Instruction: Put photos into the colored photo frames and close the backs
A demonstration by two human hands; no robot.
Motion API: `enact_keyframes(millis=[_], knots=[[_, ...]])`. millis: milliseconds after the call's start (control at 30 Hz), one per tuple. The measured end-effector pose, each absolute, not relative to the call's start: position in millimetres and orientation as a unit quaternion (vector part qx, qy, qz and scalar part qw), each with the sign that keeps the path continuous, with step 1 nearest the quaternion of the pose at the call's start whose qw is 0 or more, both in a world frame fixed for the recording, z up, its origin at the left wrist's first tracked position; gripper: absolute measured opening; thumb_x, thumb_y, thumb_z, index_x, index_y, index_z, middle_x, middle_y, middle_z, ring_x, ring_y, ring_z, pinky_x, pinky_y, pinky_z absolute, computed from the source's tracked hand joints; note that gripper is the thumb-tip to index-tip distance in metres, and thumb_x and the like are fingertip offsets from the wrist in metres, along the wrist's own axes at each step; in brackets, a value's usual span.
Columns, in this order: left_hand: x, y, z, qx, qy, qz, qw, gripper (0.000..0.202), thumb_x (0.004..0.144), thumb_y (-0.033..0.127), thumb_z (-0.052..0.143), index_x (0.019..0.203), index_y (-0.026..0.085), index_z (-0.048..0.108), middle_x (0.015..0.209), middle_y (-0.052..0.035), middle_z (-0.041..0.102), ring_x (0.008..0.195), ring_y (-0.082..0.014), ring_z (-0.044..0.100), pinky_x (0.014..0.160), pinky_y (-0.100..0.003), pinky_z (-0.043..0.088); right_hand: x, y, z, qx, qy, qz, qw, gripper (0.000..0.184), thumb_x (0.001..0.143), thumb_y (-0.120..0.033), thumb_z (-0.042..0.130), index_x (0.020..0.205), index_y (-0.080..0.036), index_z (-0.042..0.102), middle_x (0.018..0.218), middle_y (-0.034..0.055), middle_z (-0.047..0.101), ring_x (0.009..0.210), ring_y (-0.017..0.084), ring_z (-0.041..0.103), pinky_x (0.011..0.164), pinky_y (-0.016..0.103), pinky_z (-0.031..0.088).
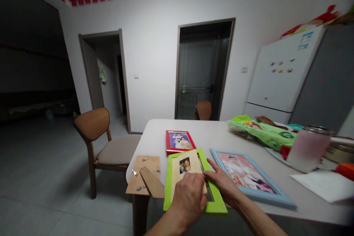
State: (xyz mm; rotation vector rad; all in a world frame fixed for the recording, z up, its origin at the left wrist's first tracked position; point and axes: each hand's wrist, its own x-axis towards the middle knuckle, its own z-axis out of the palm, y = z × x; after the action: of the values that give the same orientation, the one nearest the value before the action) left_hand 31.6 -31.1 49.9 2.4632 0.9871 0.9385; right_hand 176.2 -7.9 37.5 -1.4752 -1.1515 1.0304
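Note:
A lime-green picture frame (217,204) is tilted between my hands over the near edge of the table. Across it lies a cream mat sheet (177,188) with a small photo (184,165) near its top. My left hand (190,193) is closed on the sheet's lower right part, its fingertips hidden. On the frame's right side, my right hand (221,184) grips the edge, with the thumb towards the sheet. Left of the frame lies a brown backing board (135,179) with metal clips and a stand leg (151,184).
A red photo frame (166,142) lies behind the green one, and a light-blue photo frame (276,199) to the right. Further right are a green package (262,132), a pinkish jar (309,151) and white paper (323,186). A wooden chair (92,123) stands left of the table (210,129).

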Motion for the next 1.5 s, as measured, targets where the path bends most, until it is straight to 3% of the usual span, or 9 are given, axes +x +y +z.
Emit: enact_keyframes(millis=[233,333,500,633,833,933,1067,1233,1500], knots=[[-34.7,-0.8,55.7,0.666,0.527,0.508,0.148,0.039,0.065,0.01,0.04,0.103,0.017,0.045,0.078,-0.0017,0.053,0.073,-0.016,0.052,0.069,-0.026,0.042,197.5,8.2,20.7,-0.71,-0.519,0.27,0.392,0.064,0.065,-0.027,0.043,0.124,-0.004,0.032,0.055,0.0001,0.057,0.048,0.013,0.053,0.044,0.022,0.035],[-65.0,10.2,28.6,0.598,0.577,0.507,0.229,0.039,0.063,0.013,0.043,0.102,0.017,0.043,0.07,0.0024,0.053,0.066,-0.0139,0.054,0.063,-0.023,0.042,204.1,11.8,11.7,-0.746,-0.566,0.16,0.312,0.055,0.065,-0.025,0.041,0.116,-0.003,0.044,0.062,0.0054,0.061,0.059,0.017,0.057,0.053,0.025,0.039],[-86.2,13.0,-9.1,0.599,0.603,0.467,0.246,0.04,0.064,0.014,0.044,0.104,0.016,0.042,0.063,0.0047,0.053,0.056,-0.0126,0.055,0.055,-0.021,0.041,206.5,13.2,-0.7,-0.748,-0.618,0.084,0.228,0.046,0.067,-0.023,0.038,0.106,-0.006,0.053,0.088,0.0134,0.064,0.08,0.022,0.058,0.071,0.029,0.04],[-88.2,7.6,-14.2,0.642,0.613,0.406,0.22,0.036,0.065,0.013,0.044,0.101,0.016,0.045,0.065,0.0033,0.054,0.064,-0.014,0.055,0.061,-0.022,0.041,205.4,13.0,-4.1,-0.751,-0.63,0.04,0.193,0.043,0.069,-0.024,0.037,0.104,-0.005,0.054,0.092,0.0161,0.063,0.084,0.023,0.058,0.074,0.029,0.039],[-88.3,-3.1,-7.8,0.691,0.608,0.345,0.183,0.03,0.067,0.014,0.044,0.097,0.016,0.049,0.091,-0.0051,0.057,0.088,-0.0171,0.053,0.077,-0.025,0.038,207.7,13.1,-7.1,-0.747,-0.647,0.02,0.153,0.035,0.071,-0.025,0.035,0.091,-0.007,0.058,0.082,0.0162,0.063,0.076,0.023,0.059,0.067,0.029,0.04],[-87.1,-9.5,-0.7,0.707,0.628,0.297,0.132,0.034,0.068,0.017,0.043,0.102,0.015,0.048,0.097,-0.007,0.055,0.094,-0.019,0.05,0.081,-0.028,0.037,206.6,12.4,-6.0,-0.739,-0.654,-0.002,0.163,0.035,0.071,-0.026,0.036,0.092,-0.007,0.058,0.081,0.0153,0.062,0.077,0.023,0.058,0.07,0.03,0.04],[-80.1,-20.4,5.3,0.767,0.593,0.236,0.064,0.045,0.066,0.018,0.043,0.111,0.015,0.045,0.113,-0.0091,0.05,0.108,-0.0209,0.041,0.092,-0.033,0.031,189.2,9.3,0.3,-0.697,-0.672,-0.036,0.248,0.041,0.07,-0.025,0.04,0.104,-0.006,0.054,0.098,0.0162,0.057,0.09,0.023,0.052,0.083,0.031,0.035],[-60.4,-24.6,-9.4,0.856,0.476,0.189,0.075,0.064,0.059,0.013,0.047,0.122,0.018,0.036,0.134,-0.0054,0.028,0.124,-0.0227,0.018,0.101,-0.041,0.015,148.2,5.3,4.7,-0.644,-0.672,0.162,0.328,0.043,0.07,-0.026,0.039,0.107,-0.009,0.053,0.091,0.0099,0.062,0.074,0.017,0.057,0.073,0.028,0.042],[-53.8,-6.5,-11.6,0.855,0.441,0.273,0.014,0.045,0.072,0.005,0.032,0.114,0.017,0.046,0.12,-0.0084,0.048,0.113,-0.0186,0.04,0.095,-0.038,0.032,133.5,-0.2,14.9,-0.586,-0.602,0.322,0.436,0.042,0.066,-0.029,0.046,0.102,-0.009,0.056,0.088,0.0091,0.064,0.075,0.018,0.058,0.068,0.029,0.044]])
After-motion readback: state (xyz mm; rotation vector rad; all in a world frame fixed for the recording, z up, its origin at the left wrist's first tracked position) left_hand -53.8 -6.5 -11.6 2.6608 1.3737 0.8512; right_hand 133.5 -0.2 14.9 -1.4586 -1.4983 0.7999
